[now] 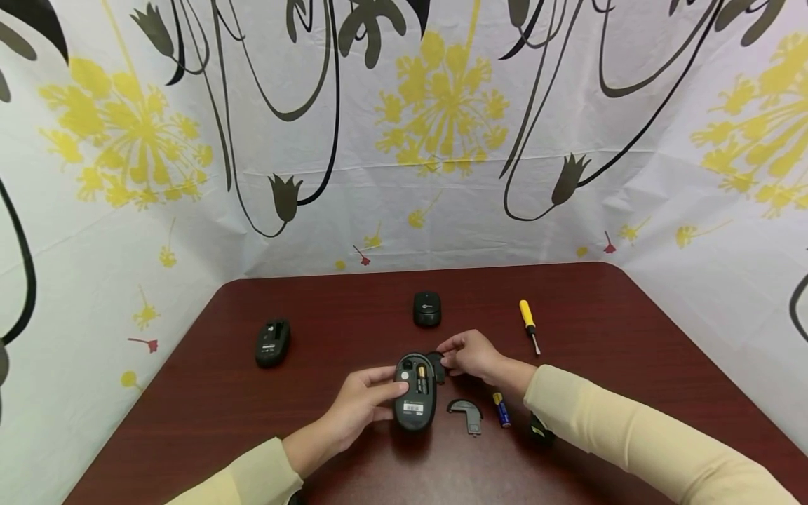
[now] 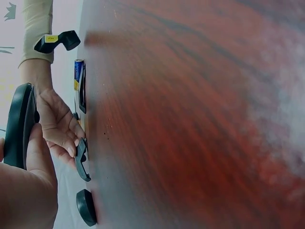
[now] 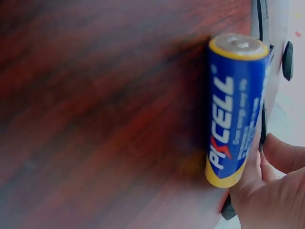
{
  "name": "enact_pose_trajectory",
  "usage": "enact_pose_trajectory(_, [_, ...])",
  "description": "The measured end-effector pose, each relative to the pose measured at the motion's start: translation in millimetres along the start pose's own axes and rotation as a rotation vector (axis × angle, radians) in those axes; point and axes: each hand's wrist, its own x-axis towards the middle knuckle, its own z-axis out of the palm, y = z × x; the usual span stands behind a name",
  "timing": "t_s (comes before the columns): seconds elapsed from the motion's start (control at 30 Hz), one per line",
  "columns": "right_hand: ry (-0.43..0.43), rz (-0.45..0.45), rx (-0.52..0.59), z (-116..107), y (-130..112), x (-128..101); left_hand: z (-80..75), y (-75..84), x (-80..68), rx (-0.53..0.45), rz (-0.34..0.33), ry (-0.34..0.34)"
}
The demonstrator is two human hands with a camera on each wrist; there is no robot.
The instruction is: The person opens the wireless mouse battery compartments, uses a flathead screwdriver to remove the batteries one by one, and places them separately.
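Observation:
My left hand (image 1: 356, 405) holds a black computer mouse (image 1: 414, 417), underside up, its thumb across the base. In the mouse's open compartment sits a battery (image 1: 422, 379) with a gold-coloured end. Just right of the mouse, my right hand (image 1: 472, 355) pinches a dark curved battery cover (image 1: 437, 367); the left wrist view shows its fingertips at the end of this cover (image 2: 82, 160). Another curved grey cover (image 1: 470, 415) lies nearer on the table. Beside it is a blue and yellow battery (image 1: 501, 410), large in the right wrist view.
A second mouse (image 1: 273, 344) lies at the left, its slot showing. Another black mouse (image 1: 427, 308) stands at the back middle. A yellow-handled screwdriver (image 1: 528, 322) lies back right on the dark red table (image 1: 341, 308). Patterned cloth (image 1: 379, 140) hangs around the table.

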Motion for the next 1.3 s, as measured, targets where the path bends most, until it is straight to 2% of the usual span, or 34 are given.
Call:
enact_pose_trajectory(0.13, [0.026, -0.022, -0.061, 1.3, 2.4, 1.9, -0.2, -0.4, 0.1, -0.005, -0.001, 0.0])
enact_pose_trajectory(0.33, [0.051, -0.026, -0.088, 2.1, 3.2, 1.4, -0.1, -0.8, 0.7, -0.008, -0.003, -0.002])
enact_pose_trajectory(0.63, [0.061, -0.024, -0.127, 1.8, 1.1, -0.4, -1.0, -0.4, 1.1, -0.001, -0.013, 0.004])
enact_pose_trajectory(0.77, [0.046, -0.063, -0.147, -0.3, -1.1, -3.3, -1.5, -0.4, 1.5, 0.0, -0.016, 0.004])
enact_pose_trajectory(0.87, [0.038, -0.078, -0.149, -1.3, -1.4, -4.1, -1.5, -0.5, 1.5, 0.001, -0.014, 0.004])
enact_pose_trajectory(1.03, [0.068, -0.045, -0.145, 1.8, 1.2, -0.5, -1.6, -1.5, 0.9, 0.0, -0.011, 0.001])
enact_pose_trajectory(1.3, [0.076, -0.044, -0.14, 2.0, 1.4, -2.0, -0.7, -2.3, 0.1, -0.008, 0.001, -0.007])
